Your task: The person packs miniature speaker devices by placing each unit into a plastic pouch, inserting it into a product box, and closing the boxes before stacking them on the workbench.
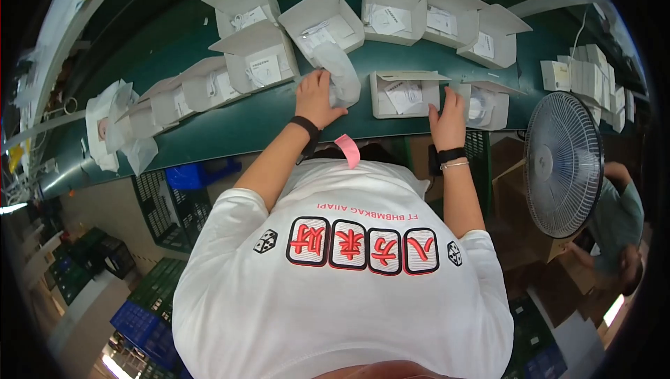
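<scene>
My left hand [318, 102] is closed on a translucent white plastic bag [342, 74], thumb on the near side and fingers on the far side. The bag's upper end lies against an open white box [352, 28] with a white cable and papers in it. What the bag contains is hard to make out. My right hand [449, 122] grips the right end of an open white box [407, 115] holding a folded white leaflet [403, 96]. Right beside those fingers stands another open white box [496, 115], with a round clear-wrapped item inside.
More open white boxes [241, 58] line the green bench [265, 110] at the left and back. Stacked white boxes [593, 75] stand at the right end, beside a fan [564, 165]. Bagged white items [115, 128] lie far left. Another person [618, 215] is beyond the fan.
</scene>
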### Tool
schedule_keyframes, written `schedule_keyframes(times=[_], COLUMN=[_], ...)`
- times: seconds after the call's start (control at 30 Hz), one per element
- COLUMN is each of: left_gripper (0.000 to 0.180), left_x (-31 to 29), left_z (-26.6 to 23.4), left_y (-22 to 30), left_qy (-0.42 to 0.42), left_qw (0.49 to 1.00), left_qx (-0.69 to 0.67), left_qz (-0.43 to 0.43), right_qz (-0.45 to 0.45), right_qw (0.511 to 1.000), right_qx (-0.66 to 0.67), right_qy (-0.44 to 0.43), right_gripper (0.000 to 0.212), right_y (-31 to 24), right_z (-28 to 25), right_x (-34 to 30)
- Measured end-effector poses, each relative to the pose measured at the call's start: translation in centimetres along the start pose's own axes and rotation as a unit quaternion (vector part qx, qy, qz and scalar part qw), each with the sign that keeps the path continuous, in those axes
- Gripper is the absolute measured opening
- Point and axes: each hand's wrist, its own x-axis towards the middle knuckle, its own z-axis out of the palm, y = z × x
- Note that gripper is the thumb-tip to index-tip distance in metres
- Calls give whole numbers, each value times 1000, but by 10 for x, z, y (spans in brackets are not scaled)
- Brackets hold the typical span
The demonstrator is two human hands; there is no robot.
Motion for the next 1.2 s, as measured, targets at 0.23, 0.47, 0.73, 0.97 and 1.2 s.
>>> schedule_keyframes(times=[0.23,0.47,0.73,0.97,1.2], left_gripper=[106,97,96,79,96], left_x=[-7,-11,-26,-38,-60], left_z=[18,-4,-108,-113,-107], left_y=[9,14,-14,28,48], left_qy=[-40,-91,-318,-290,-271], left_qw=[997,994,691,396,476], left_qx=[70,-36,-648,-867,-818], left_qz=[1,57,-46,-85,-177], right_qz=[-2,-125,-22,-6,136], right_qw=[915,943,717,437,415], right_qx=[251,121,410,769,830], right_qy=[-316,-285,-564,-467,-347], right_gripper=[42,50,72,78,50], right_y=[-84,-63,-64,-125,-139], right_z=[6,28,-42,-16,-29], right_x=[-24,-12,12,45,69])
